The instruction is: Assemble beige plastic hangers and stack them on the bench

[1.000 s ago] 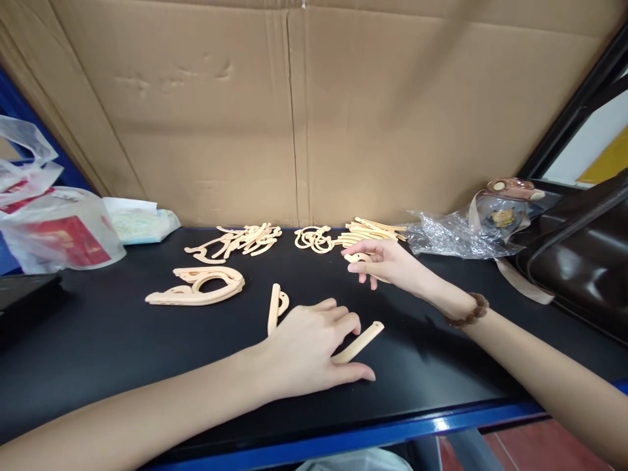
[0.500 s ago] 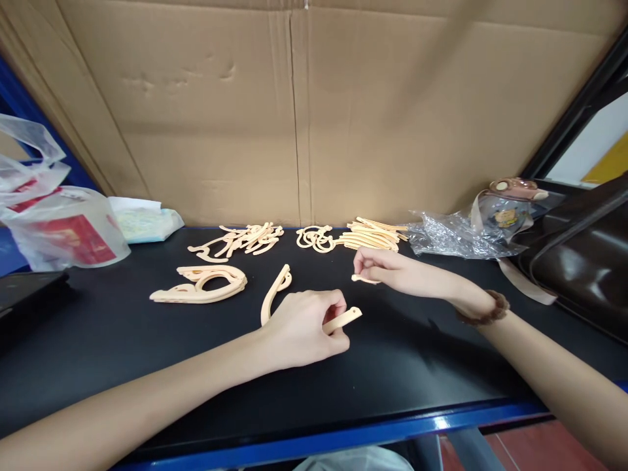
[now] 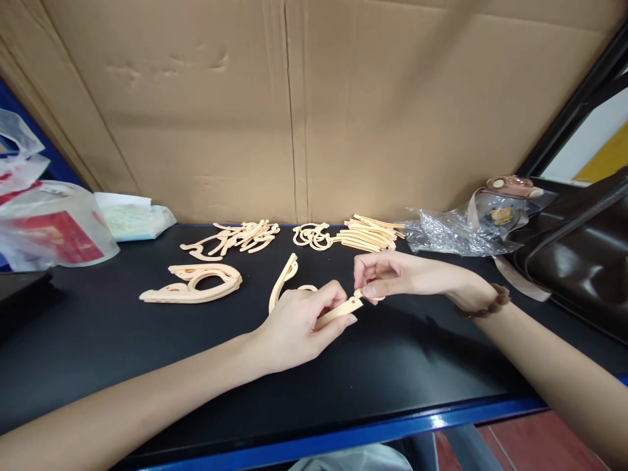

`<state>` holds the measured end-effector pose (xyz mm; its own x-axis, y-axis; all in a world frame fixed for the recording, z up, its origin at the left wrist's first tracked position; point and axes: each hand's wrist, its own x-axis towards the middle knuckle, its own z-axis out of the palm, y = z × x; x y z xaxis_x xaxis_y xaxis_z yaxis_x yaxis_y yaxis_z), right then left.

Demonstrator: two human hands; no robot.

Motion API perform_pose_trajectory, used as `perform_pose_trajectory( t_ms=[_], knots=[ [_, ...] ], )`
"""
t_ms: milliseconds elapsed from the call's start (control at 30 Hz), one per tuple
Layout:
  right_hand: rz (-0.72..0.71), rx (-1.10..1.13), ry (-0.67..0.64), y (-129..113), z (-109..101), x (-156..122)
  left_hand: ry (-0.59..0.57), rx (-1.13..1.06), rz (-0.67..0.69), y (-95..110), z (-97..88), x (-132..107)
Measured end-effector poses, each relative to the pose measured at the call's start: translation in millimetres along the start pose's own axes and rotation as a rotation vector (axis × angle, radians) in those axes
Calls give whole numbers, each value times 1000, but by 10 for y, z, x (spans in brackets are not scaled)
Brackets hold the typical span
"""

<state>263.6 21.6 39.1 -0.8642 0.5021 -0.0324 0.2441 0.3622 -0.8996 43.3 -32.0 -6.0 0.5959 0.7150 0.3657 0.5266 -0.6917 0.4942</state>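
Observation:
My left hand is closed round a long curved beige plastic piece whose free end points right. My right hand pinches a small beige piece against that end; both hands meet just above the black tabletop. A beaded bracelet circles my right wrist. Assembled beige hanger-like shapes lie to the left. Heaps of loose beige parts and beige strips rest at the back.
A cardboard sheet stands behind the table. Plastic bags and a tissue pack sit at the left; crumpled clear wrap, a small bottle and a dark brown bag at the right. A blue edge fronts the table.
My left hand picked the long curved piece off the table and lifted it. My right hand took a small piece from the back heap and brought it to the long piece's end.

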Motion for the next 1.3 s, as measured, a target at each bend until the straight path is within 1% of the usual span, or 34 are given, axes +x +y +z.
perform_pose_trajectory(
  t_ms=[167,300,633,800,867,1000,1067,1133,1200,1300],
  knots=[
    [-13,19,-12,43,9,17,23,-9,-28,-59,17,-4],
    [-35,37,-2,72,-3,19,10,-38,-14,-103,12,7],
    [21,65,-28,150,-7,53,-29,15,22,-129,10,3],
    [81,96,-124,190,-20,62,-25,122,86,-108,18,-1],
    [101,77,-162,199,-24,62,-47,151,111,-97,20,-5],
    [144,53,-269,214,-26,61,-133,140,121,-76,15,-7],
    [174,82,-306,226,-22,61,-139,144,140,-71,13,-3],
    [193,131,-317,235,-16,60,-142,144,156,-72,11,3],
    [186,164,-329,235,-10,58,-158,120,140,-77,9,4],
    [152,161,-392,219,-6,52,-205,42,105,-84,0,-3]
  ],
)
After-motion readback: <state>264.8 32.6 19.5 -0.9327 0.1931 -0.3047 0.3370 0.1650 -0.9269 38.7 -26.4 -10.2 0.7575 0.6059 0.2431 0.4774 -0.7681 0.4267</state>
